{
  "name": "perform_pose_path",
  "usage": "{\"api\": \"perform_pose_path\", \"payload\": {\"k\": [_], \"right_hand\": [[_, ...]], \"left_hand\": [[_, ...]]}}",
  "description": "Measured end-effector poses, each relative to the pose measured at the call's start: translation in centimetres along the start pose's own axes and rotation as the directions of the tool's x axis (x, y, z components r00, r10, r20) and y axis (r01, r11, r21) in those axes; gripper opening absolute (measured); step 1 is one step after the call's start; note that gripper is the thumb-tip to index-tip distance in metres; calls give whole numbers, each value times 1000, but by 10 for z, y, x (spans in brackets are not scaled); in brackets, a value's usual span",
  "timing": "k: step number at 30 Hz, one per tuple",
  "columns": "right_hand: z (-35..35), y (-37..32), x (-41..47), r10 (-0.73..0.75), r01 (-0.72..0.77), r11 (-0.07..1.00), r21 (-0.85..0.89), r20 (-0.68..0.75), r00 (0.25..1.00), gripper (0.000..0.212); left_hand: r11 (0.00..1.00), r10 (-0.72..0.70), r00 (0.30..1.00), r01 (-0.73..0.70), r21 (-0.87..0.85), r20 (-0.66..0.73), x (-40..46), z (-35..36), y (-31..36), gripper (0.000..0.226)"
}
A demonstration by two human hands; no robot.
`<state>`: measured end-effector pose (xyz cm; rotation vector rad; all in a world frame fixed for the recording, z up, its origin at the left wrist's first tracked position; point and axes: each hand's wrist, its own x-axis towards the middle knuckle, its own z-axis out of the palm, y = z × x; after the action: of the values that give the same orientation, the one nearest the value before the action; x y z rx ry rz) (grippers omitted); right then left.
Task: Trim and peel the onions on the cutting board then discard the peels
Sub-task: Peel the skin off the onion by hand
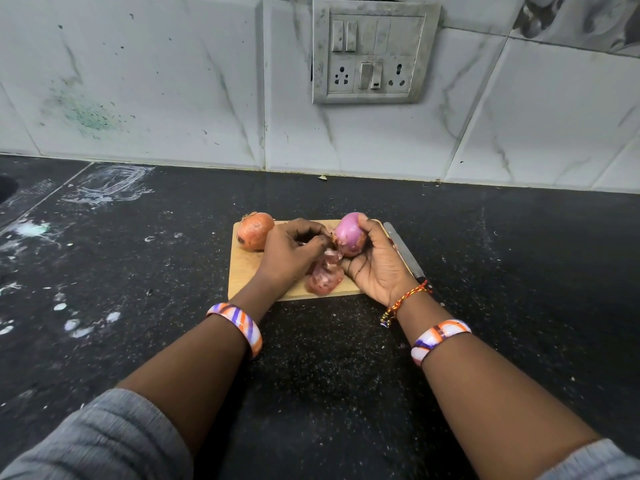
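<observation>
My right hand grips a mostly peeled purple onion just above the wooden cutting board. My left hand pinches a strip of peel at the onion's left side. A heap of loose reddish peels lies on the board under both hands. An unpeeled orange-brown onion sits at the board's far left corner.
A knife lies on the black counter along the board's right edge, partly hidden by my right wrist. A tiled wall with a switch panel rises behind. White smears and crumbs dot the counter at the left.
</observation>
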<state>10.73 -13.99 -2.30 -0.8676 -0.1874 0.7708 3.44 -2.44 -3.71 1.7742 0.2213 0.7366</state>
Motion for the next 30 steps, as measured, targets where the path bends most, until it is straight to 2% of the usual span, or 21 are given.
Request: {"api": "perform_pose_path", "payload": {"k": [4,7,8,9,11,12,15,19,23,26,30], "right_hand": [[0,-2,0,24,-24,1000,-12,-41,999,33],[0,-3,0,51,-50,999,12,-86,995,49],[1,-5,-1,55,-52,998,40,-88,995,55],[3,-7,-2,55,-49,996,68,-80,995,57],[8,-16,-6,38,-35,996,85,-37,999,50],[11,-21,-7,24,-22,997,73,-29,999,46],[18,-35,-9,-38,40,999,32,-61,997,36],[16,-52,-7,-57,36,990,-134,-153,987,34],[7,-67,-11,-25,-8,988,-153,-213,977,29],[2,-75,-15,1,-33,990,-139,-228,974,28],[-3,-87,-21,32,-42,998,-42,-221,975,38]], "left_hand": [[999,2,1000,-3,40,26,0,0,1,15],[997,23,1000,-23,79,7,0,2,3,6],[998,21,1000,-21,65,0,0,3,6,12],[997,41,999,-41,58,10,-1,5,10,30],[979,168,984,-173,111,49,2,8,19,62],[963,221,973,-229,141,69,4,10,23,66],[945,273,961,-275,176,36,10,19,38,50],[941,291,956,-278,194,-41,15,28,52,30],[959,197,979,-180,220,-59,23,36,63,14],[969,99,995,-95,229,-9,28,41,70,12],[935,56,990,-98,340,130,28,40,75,10]]}}
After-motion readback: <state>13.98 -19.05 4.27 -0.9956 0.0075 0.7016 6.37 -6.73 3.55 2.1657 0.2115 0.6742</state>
